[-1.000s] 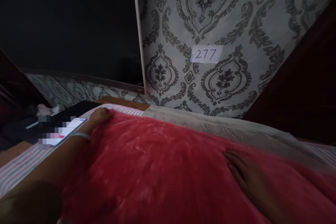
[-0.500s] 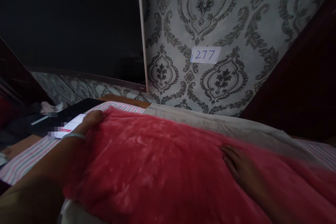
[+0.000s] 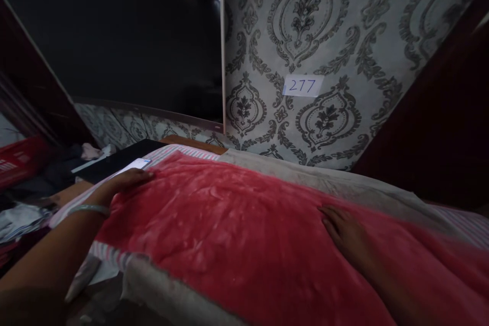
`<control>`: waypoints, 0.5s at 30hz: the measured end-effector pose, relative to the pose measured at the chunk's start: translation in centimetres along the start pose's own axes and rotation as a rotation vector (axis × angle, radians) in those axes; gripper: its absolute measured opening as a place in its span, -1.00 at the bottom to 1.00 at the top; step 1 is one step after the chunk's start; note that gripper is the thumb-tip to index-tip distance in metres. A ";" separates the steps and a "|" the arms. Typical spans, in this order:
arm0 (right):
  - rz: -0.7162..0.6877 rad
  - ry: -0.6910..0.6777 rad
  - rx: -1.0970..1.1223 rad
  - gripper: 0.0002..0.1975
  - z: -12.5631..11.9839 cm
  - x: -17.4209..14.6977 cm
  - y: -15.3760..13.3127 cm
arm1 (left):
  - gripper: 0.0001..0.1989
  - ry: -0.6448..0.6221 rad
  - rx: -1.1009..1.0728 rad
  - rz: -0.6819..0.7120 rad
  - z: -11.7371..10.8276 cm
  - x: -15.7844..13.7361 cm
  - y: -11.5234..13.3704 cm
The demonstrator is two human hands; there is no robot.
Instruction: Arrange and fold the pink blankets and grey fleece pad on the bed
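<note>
Lying across the bench [image 3: 193, 144] in the head view, a soft red plush cloth [image 3: 237, 214] fills the space right in front of the person, its nap shiny and gently rumpled. Greyish-white fabric [image 3: 290, 167] shows along its far edge, and pink-and-grey striped cloth [image 3: 200, 153] peeks out around it. Over at the far left I can see a red thing with white marks [image 3: 23, 159]; whether it is a container, I can't say from here. The left hand [image 3: 132, 179] rests by the cloth's left edge, beside a lit phone [image 3: 134, 164], fingers close together; I can't tell if they pinch anything. The right hand [image 3: 344, 226] lies flattened on the plush, fingers stretched out, side by side, gripping nothing.
</note>
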State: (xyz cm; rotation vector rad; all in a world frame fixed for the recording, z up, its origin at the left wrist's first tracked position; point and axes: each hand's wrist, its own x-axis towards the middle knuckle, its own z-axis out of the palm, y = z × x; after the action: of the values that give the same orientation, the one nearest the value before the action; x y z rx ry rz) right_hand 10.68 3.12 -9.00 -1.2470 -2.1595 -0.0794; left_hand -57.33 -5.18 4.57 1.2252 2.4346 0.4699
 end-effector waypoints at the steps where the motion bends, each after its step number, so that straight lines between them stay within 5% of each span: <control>1: -0.002 0.004 0.001 -0.52 0.1 0.0 0.1 | -0.59 0.010 0.054 0.000 -0.1 -0.5 -0.4; 8: -0.009 -0.029 -0.013 -0.53 -0.5 0.2 -0.4 | -0.67 0.128 0.352 0.030 -0.1 -3.0 -1.9; 15: -0.012 -0.015 0.005 -0.54 -0.4 0.3 -0.7 | -0.58 0.150 0.426 0.106 0.6 -1.5 0.7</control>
State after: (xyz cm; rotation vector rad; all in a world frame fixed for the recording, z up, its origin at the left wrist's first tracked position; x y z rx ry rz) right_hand 10.22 2.80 -8.34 -1.2358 -2.1790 -0.0698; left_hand -55.75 -5.91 4.65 1.5421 2.6973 0.0692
